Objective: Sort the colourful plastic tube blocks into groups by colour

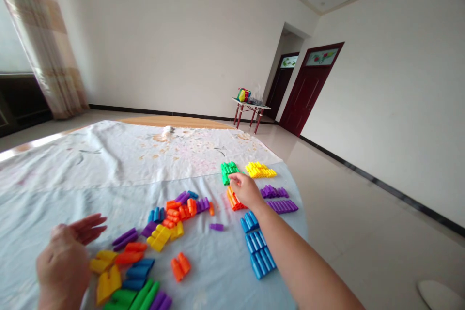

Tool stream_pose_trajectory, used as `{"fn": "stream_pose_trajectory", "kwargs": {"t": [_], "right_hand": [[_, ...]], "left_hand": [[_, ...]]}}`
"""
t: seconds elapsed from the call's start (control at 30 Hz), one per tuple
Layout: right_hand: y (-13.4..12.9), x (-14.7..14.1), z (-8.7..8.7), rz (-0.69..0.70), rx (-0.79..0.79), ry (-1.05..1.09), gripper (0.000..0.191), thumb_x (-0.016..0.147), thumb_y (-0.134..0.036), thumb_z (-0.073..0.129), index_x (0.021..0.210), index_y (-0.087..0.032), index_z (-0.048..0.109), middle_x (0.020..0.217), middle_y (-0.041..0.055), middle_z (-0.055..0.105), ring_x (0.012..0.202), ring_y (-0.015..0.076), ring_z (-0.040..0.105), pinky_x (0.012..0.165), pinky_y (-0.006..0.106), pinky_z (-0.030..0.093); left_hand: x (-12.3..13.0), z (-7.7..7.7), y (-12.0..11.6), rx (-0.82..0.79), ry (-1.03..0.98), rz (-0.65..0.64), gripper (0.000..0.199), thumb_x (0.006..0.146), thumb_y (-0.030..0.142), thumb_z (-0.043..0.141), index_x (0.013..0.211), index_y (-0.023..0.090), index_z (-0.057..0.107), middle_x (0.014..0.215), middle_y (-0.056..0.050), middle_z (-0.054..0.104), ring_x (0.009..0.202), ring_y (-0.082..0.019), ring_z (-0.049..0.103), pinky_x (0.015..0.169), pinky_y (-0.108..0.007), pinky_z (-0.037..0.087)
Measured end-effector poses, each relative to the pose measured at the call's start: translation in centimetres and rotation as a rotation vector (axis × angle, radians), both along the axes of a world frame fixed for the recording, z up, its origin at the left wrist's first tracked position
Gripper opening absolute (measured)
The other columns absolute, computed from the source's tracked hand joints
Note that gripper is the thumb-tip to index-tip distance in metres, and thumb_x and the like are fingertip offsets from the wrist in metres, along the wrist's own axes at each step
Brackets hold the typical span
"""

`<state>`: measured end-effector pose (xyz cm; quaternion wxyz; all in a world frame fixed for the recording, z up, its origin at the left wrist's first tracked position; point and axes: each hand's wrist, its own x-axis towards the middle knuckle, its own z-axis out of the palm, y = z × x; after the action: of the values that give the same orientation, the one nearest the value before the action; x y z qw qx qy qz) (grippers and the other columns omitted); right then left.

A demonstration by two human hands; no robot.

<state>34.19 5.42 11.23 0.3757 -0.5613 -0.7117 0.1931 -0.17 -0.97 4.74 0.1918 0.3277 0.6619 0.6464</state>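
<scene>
My left hand is open at the lower left, fingers stretched out above the cloth, beside a loose pile of small tube-shaped plastic pieces. Nearest to it are yellow pieces, purple pieces and orange pieces. My right hand reaches over the sorted groups, its fingers bent and pressed together; whatever they hold is hidden. Just beyond its fingertips lie green pieces, and orange pieces are partly covered by it. Blue pieces sit in rows beside my right forearm.
Yellow pieces and purple pieces lie in rows near the table's right edge. More mixed pieces fill the middle. A wrinkled floral cloth covers the round table. Against the far wall stands a small table bearing bags.
</scene>
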Motion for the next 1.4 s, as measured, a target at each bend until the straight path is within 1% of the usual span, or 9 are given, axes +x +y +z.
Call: {"fn": "stream_pose_trajectory", "kwargs": {"t": [0.13,0.27,0.43,0.6,0.87,1.0,1.17,1.27,1.4], "right_hand": [[0.2,-0.8,0.1,0.060,-0.050,0.002,0.027,0.082,-0.021,0.047,0.102,-0.018,0.064,0.099,0.0056,0.067,0.094,0.0171,0.061,0.084,0.029,0.046],[-0.6,-3.5,-1.6,0.224,-0.123,-0.135,0.027,0.076,-0.019,0.053,0.100,-0.018,0.065,0.099,0.0071,0.067,0.092,0.0184,0.061,0.082,0.028,0.047],[-0.4,-5.9,-3.8,0.240,-0.083,-0.306,0.037,0.073,-0.013,0.053,0.107,-0.019,0.062,0.106,0.0074,0.064,0.104,0.0209,0.055,0.092,0.031,0.040],[0.0,-6.3,-4.1,0.254,-0.091,-0.409,0.040,0.069,-0.015,0.058,0.108,-0.023,0.062,0.107,0.0062,0.064,0.104,0.0232,0.054,0.092,0.036,0.039],[-3.0,-6.0,-3.8,0.164,0.036,-0.108,0.053,0.069,-0.010,0.057,0.121,-0.019,0.050,0.109,0.0081,0.053,0.105,0.0193,0.051,0.094,0.033,0.041],[-5.1,-6.5,-4.2,0.194,0.101,-0.178,0.059,0.068,-0.001,0.052,0.123,-0.023,0.049,0.111,0.0081,0.050,0.109,0.0211,0.047,0.097,0.038,0.039],[-6.8,-6.8,-4.2,0.403,0.053,-0.171,0.061,0.070,-0.007,0.055,0.127,-0.026,0.045,0.120,0.0069,0.047,0.116,0.0208,0.044,0.101,0.037,0.037],[-6.9,-6.1,-4.3,0.380,0.048,-0.079,0.057,0.072,-0.006,0.051,0.125,-0.025,0.047,0.122,0.0073,0.047,0.117,0.0192,0.045,0.100,0.036,0.038],[-6.3,-5.6,-4.4,0.354,-0.004,-0.150,0.055,0.070,-0.006,0.054,0.123,-0.019,0.050,0.125,0.0096,0.049,0.120,0.0205,0.043,0.104,0.036,0.033]], "left_hand": [[0.1,-0.7,0.0,-0.028,-0.151,0.020,0.049,0.084,0.048,0.024,0.067,0.017,0.058,0.075,-0.006,0.065,0.061,-0.016,0.056,0.062,-0.030,0.047],[0.1,-0.5,-0.2,-0.071,-0.135,0.006,0.049,0.085,0.046,0.025,0.069,0.017,0.061,0.072,-0.004,0.063,0.060,-0.015,0.054,0.060,-0.028,0.044],[0.1,-0.5,-0.8,-0.080,-0.132,0.010,0.049,0.085,0.046,0.024,0.070,0.016,0.060,0.072,-0.004,0.063,0.060,-0.016,0.053,0.059,-0.028,0.043],[0.1,-0.7,-0.7,-0.072,-0.146,0.019,0.050,0.083,0.051,0.026,0.068,0.018,0.060,0.072,-0.005,0.063,0.061,-0.018,0.054,0.060,-0.030,0.044],[0.1,0.1,-1.0,-0.029,-0.263,0.014,0.044,0.084,0.044,0.030,0.065,0.017,0.058,0.067,-0.004,0.061,0.059,-0.016,0.055,0.060,-0.030,0.044],[-0.1,0.0,-0.9,-0.003,-0.291,-0.002,0.043,0.084,0.042,0.028,0.065,0.015,0.056,0.064,-0.004,0.059,0.058,-0.016,0.054,0.060,-0.030,0.045],[-0.4,-0.9,-0.6,0.019,-0.270,-0.011,0.043,0.084,0.045,0.029,0.067,0.015,0.056,0.068,-0.005,0.061,0.061,-0.017,0.055,0.061,-0.029,0.046],[-0.6,-1.5,-0.4,0.010,-0.239,-0.025,0.045,0.084,0.046,0.027,0.068,0.015,0.056,0.068,-0.005,0.062,0.061,-0.016,0.056,0.063,-0.029,0.048],[-0.8,-1.6,-0.4,-0.025,-0.127,-0.032,0.047,0.083,0.047,0.022,0.068,0.016,0.054,0.067,-0.007,0.063,0.060,-0.017,0.056,0.059,-0.029,0.048]]}}
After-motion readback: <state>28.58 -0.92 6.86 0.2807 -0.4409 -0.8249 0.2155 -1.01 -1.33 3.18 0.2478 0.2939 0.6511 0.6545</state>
